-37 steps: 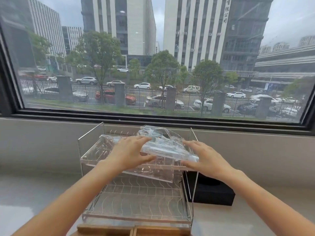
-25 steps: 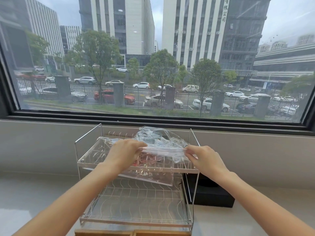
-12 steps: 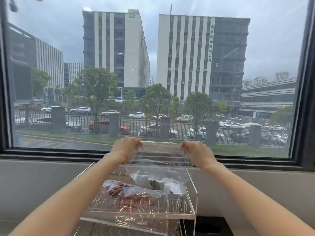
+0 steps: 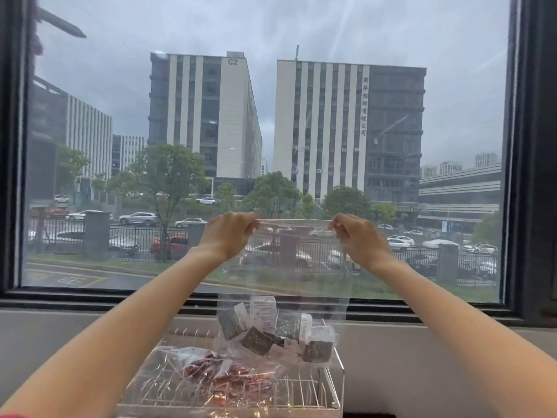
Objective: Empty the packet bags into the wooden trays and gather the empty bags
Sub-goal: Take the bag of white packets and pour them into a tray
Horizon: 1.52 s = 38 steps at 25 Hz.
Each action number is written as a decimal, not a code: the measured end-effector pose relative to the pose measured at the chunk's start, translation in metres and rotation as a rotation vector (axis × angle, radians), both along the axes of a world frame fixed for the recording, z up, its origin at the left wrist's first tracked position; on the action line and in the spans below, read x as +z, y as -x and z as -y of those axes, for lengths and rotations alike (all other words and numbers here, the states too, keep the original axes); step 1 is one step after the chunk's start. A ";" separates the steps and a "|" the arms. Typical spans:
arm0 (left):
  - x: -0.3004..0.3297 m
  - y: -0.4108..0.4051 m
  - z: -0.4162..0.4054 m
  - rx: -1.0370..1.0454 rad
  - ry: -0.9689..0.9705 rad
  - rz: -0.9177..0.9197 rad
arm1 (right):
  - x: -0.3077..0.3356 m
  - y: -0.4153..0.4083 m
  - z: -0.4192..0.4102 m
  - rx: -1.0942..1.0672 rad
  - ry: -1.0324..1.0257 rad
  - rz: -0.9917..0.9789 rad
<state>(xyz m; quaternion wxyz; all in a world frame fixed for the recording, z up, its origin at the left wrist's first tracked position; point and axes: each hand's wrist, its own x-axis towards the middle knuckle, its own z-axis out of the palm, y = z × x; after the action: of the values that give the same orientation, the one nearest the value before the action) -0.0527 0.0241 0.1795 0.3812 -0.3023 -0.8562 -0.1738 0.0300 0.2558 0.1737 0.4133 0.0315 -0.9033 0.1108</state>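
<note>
I hold a clear plastic bag [image 4: 289, 267] up in front of the window. My left hand [image 4: 227, 235] pinches its top left corner and my right hand [image 4: 357, 238] pinches its top right corner. Several small dark and white packets [image 4: 265, 325] hang bunched in the bag's bottom, just above the wire rack. A second clear bag with red packets [image 4: 229, 375] lies on the rack's top shelf. No wooden tray is in view.
A metal wire rack [image 4: 313, 393] stands below my hands at the bottom of the view. Behind it runs a grey wall ledge [image 4: 90, 327] under a big window [image 4: 271, 116] with a dark frame.
Both hands took the top bag by its upper edge and lifted it off the rack to window height. My view tilted upward, so the rack's lower shelf and the wooden trays dropped out of sight.
</note>
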 end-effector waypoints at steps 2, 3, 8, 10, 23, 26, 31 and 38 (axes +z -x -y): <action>0.007 -0.009 0.000 -0.036 -0.041 -0.033 | 0.007 -0.011 0.000 0.022 -0.003 -0.045; 0.011 -0.014 0.000 -0.052 -0.055 -0.043 | 0.010 -0.016 0.000 0.029 -0.009 -0.070; 0.015 -0.038 0.005 -0.129 -0.156 -0.049 | 0.016 -0.038 0.001 0.051 -0.048 -0.136; 0.014 -0.046 0.008 -0.154 -0.168 -0.065 | 0.016 -0.044 0.003 0.061 -0.047 -0.160; -0.041 -0.104 0.032 -0.244 -0.201 -0.119 | -0.037 -0.091 0.020 0.195 0.092 -0.322; -0.068 -0.116 0.039 -0.294 -0.169 -0.003 | -0.076 -0.108 0.023 0.220 0.158 -0.275; -0.135 -0.141 0.052 -0.406 -0.167 0.199 | -0.150 -0.137 0.024 0.248 0.330 -0.143; -0.224 -0.159 0.062 -0.344 -0.190 0.464 | -0.227 -0.156 0.029 0.210 0.509 0.042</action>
<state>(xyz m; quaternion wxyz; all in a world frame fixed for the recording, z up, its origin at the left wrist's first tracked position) 0.1061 -0.0383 -0.0446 0.1667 -0.3580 -0.8366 -0.3796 0.1860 0.2272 -0.0536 0.3755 0.0181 -0.8465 0.3769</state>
